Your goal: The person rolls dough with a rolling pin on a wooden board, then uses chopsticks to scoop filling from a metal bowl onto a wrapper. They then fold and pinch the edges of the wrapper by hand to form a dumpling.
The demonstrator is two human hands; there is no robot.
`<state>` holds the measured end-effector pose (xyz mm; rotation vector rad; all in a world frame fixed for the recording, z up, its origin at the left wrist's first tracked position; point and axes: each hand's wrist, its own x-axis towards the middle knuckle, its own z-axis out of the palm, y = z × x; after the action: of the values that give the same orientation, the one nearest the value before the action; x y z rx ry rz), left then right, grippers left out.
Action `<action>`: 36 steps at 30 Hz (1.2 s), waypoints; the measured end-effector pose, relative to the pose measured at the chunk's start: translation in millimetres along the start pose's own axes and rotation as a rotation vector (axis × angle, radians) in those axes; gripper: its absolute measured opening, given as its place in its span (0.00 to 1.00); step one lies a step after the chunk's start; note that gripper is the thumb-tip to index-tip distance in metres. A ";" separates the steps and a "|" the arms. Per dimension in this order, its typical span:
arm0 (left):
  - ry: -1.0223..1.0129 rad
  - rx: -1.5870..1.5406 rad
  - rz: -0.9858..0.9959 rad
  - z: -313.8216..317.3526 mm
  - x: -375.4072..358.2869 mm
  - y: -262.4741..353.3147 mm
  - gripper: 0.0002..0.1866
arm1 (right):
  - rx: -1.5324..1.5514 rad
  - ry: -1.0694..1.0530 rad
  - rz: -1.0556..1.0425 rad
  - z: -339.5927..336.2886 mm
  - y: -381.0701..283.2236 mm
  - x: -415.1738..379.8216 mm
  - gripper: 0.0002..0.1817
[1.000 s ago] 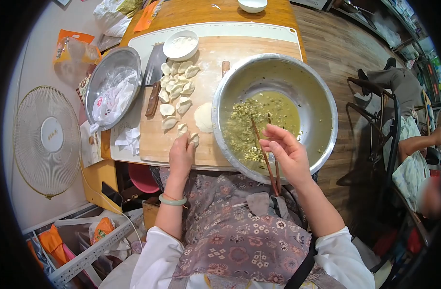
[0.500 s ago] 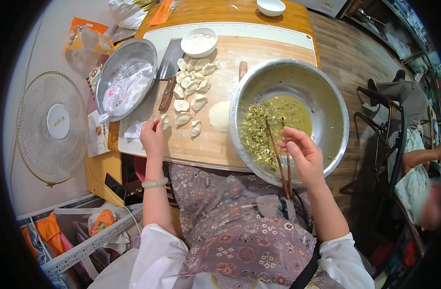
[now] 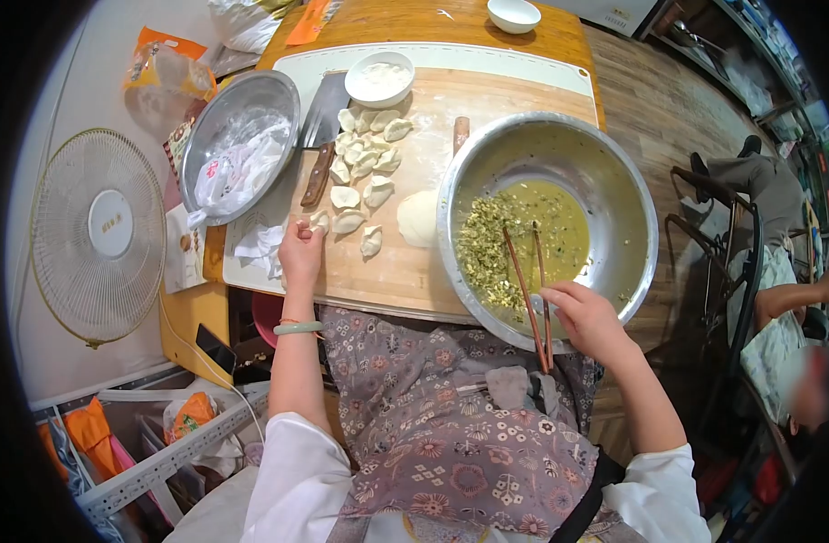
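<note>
My left hand [image 3: 301, 255] is closed, its fingertips at a small dumpling [image 3: 319, 223] by the left edge of the wooden board [image 3: 378, 276]. More dumplings [image 3: 362, 154] lie just beyond it, and a flat dough wrapper [image 3: 417, 218] is to their right. My right hand [image 3: 591, 319] is closed, fingertips together at the upper part of one chopstick [image 3: 540, 271]. Both chopsticks lean on the near rim of the large metal bowl [image 3: 630, 163]. Their far ends are in chopped green filling [image 3: 487, 244] with yellowish liquid beside it.
A cleaver [image 3: 317, 176], a white bowl of flour [image 3: 379, 95] and a metal basin [image 3: 292, 118] sit left. A rolling pin [image 3: 461, 132] touches the big bowl. A fan [image 3: 98, 237] stands far left; a seated person [image 3: 767, 185] is at right.
My right hand has moved down and closed toward the chopsticks, where its fingers were spread before. My left hand has shifted slightly right and down, still at the small dumpling.
</note>
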<state>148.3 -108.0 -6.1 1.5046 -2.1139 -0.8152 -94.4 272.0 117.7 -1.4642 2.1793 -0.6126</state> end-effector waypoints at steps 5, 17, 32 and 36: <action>0.081 0.097 0.063 5.7 1.7 -7.7 0.13 | -0.137 -0.094 -0.076 6.0 -0.9 1.4 0.27; -0.251 0.036 0.415 31.7 -35.5 109.4 0.13 | -0.149 -0.070 -0.204 8.4 -4.6 10.4 0.15; -0.204 0.199 0.634 88.5 -35.3 130.1 0.08 | 0.275 0.369 0.075 -7.2 0.0 -3.4 0.06; -0.169 0.310 0.625 87.6 -42.5 126.1 0.04 | 0.726 0.360 0.206 0.8 3.2 3.1 0.07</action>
<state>18.3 -18.1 13.7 0.8131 -2.7117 -0.4037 -97.4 270.1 114.8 -0.7765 1.9748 -1.4820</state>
